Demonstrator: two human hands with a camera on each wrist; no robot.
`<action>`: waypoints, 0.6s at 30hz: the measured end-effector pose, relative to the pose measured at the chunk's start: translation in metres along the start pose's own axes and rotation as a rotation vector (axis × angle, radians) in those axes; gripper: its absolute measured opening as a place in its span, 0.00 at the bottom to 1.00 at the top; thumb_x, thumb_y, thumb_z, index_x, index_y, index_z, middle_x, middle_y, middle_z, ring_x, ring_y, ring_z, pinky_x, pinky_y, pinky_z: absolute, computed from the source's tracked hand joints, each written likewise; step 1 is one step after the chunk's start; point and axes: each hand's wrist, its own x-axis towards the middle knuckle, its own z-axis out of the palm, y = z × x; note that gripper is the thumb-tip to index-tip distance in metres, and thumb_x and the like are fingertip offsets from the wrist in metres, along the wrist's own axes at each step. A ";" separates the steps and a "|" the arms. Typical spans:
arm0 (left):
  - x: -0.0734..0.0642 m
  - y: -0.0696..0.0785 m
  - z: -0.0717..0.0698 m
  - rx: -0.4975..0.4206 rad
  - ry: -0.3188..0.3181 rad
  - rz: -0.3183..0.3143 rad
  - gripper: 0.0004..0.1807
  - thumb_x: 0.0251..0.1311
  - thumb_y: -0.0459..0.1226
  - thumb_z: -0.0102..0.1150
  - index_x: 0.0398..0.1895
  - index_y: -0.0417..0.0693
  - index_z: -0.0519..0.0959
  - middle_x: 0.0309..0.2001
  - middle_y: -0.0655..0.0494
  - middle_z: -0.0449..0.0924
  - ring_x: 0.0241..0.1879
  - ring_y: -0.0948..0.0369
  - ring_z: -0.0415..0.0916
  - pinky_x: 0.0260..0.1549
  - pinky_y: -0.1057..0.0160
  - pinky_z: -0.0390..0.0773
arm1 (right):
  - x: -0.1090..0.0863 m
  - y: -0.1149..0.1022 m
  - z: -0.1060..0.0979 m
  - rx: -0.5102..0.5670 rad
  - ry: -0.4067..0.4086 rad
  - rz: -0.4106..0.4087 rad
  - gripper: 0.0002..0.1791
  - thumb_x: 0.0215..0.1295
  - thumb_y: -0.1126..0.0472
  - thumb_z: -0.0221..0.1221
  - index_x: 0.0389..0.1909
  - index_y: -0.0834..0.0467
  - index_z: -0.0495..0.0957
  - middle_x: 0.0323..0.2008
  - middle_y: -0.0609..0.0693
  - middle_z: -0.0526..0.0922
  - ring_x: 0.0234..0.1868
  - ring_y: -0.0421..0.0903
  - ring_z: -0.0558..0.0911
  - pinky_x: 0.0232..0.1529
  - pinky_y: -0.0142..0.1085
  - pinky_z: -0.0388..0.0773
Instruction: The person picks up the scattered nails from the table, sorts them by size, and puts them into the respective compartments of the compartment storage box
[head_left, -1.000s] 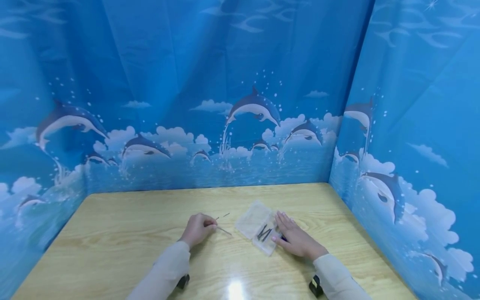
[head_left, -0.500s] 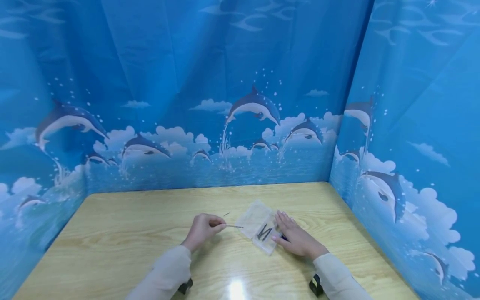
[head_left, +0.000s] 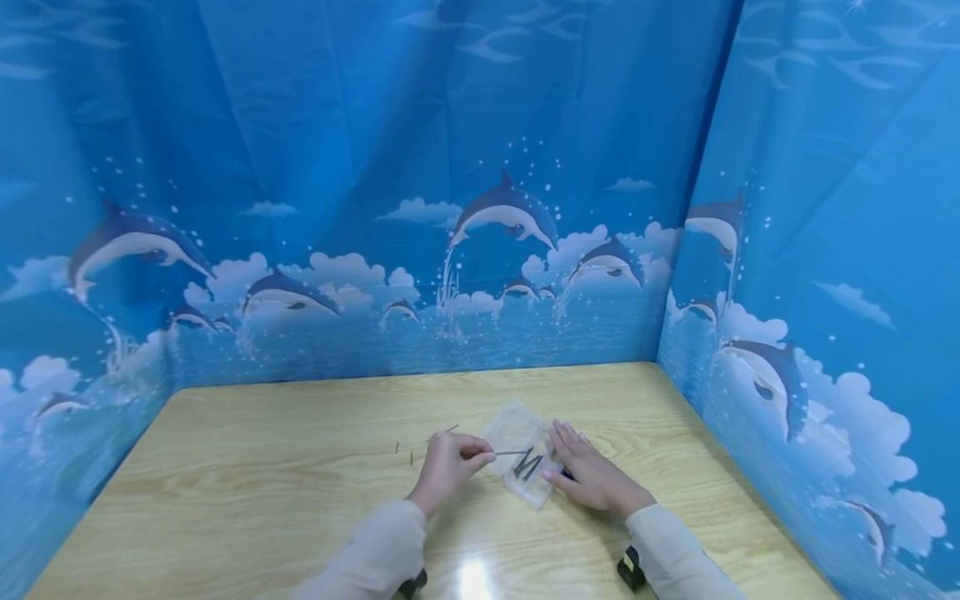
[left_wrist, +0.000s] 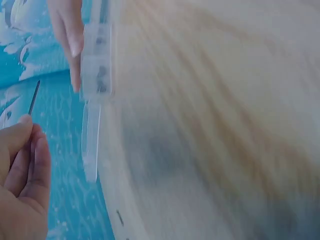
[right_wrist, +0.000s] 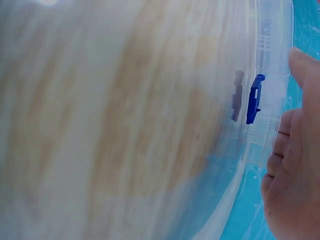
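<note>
A clear plastic box (head_left: 536, 497) stands on the table with its lid (head_left: 513, 427) folded out to the left. Several dark drill bits (head_left: 533, 468) lie inside it. Between thumb and fingertips my left hand (head_left: 448, 467) pinches a thin drill bit (head_left: 512, 452), whose far end reaches over the box. In the left wrist view this drill bit (left_wrist: 34, 97) points away from the fingers. My right hand (head_left: 592, 475) rests along the box's right side, fingers extended. A blue clasp (right_wrist: 255, 100) shows on the box's side in the right wrist view.
Several thin loose bits lie beyond and left of the left hand, among them a short one (head_left: 412, 458) and another (head_left: 397, 448). The wooden table (head_left: 262, 467) meets a blue dolphin-print curtain (head_left: 360, 333) at the back and right.
My left hand has moved right with the drill bit, from left of the lid to the box, and the bit's end now lies over it. The right hand has stayed put.
</note>
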 end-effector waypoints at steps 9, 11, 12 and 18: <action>0.001 0.004 0.030 -0.035 0.028 -0.022 0.03 0.53 0.33 0.68 0.31 0.46 0.86 0.32 0.56 0.87 0.29 0.68 0.81 0.30 0.73 0.79 | 0.001 -0.002 -0.002 -0.003 -0.002 0.007 0.42 0.72 0.41 0.45 0.73 0.66 0.46 0.74 0.62 0.46 0.74 0.59 0.47 0.72 0.53 0.47; 0.001 0.004 0.035 -0.033 0.029 -0.020 0.03 0.52 0.32 0.68 0.31 0.45 0.86 0.32 0.55 0.87 0.29 0.68 0.81 0.30 0.73 0.79 | 0.001 -0.002 -0.002 -0.003 -0.004 0.008 0.42 0.72 0.40 0.45 0.73 0.66 0.46 0.74 0.62 0.46 0.75 0.58 0.46 0.72 0.52 0.47; 0.001 0.004 0.038 -0.026 0.032 -0.017 0.03 0.52 0.32 0.68 0.31 0.45 0.86 0.31 0.55 0.87 0.30 0.67 0.81 0.31 0.73 0.79 | 0.001 -0.002 -0.002 -0.005 -0.001 0.008 0.42 0.72 0.40 0.45 0.73 0.66 0.46 0.74 0.62 0.46 0.75 0.58 0.47 0.72 0.52 0.47; 0.002 0.002 0.050 -0.007 0.048 0.009 0.03 0.51 0.32 0.69 0.30 0.43 0.85 0.31 0.53 0.87 0.30 0.66 0.82 0.31 0.74 0.79 | 0.001 0.001 0.000 -0.013 0.001 0.013 0.43 0.72 0.39 0.43 0.73 0.65 0.46 0.74 0.61 0.46 0.75 0.58 0.46 0.72 0.52 0.47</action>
